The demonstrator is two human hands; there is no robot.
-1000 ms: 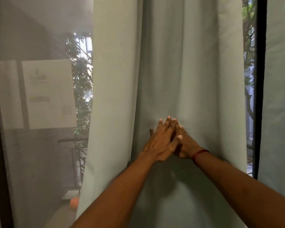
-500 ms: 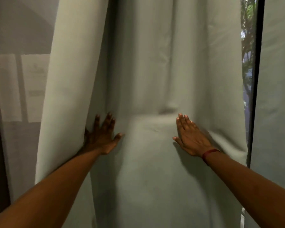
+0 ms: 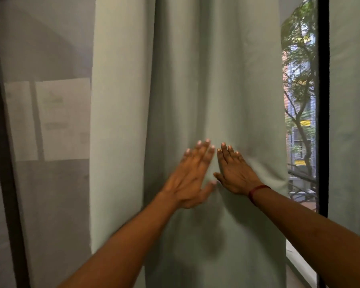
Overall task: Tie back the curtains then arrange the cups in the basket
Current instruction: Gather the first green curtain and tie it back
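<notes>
We have the grey-green curtain (image 3: 195, 80) hanging straight ahead of us in loose vertical folds, filling the middle of the view from top to bottom. Both our hands lie flat on it at about mid-height. The left hand (image 3: 192, 175) and the right hand (image 3: 235, 173) are side by side with their forefingers nearly touching, fingers straight, pressing the cloth and gripping nothing.

Half a second ago these same hands were spread well apart on the fabric; now they have swept back in to meet at the centre, and the cloth puckers around the right hand. We judge this as gathering the panel into a bundle. The tying itself is not yet done, and no tie-back or cord is in sight.

A red band (image 3: 258, 191) circles our right wrist. To the left hangs a sheer net (image 3: 50, 183) with a dark frame (image 3: 2, 142) beside it. To the right, a gap shows a tree (image 3: 299, 59) outside, then a dark window post (image 3: 322, 100) and a second curtain (image 3: 351, 121).

The basket and the cups are not in view, so we cannot tell what the basket holds.
</notes>
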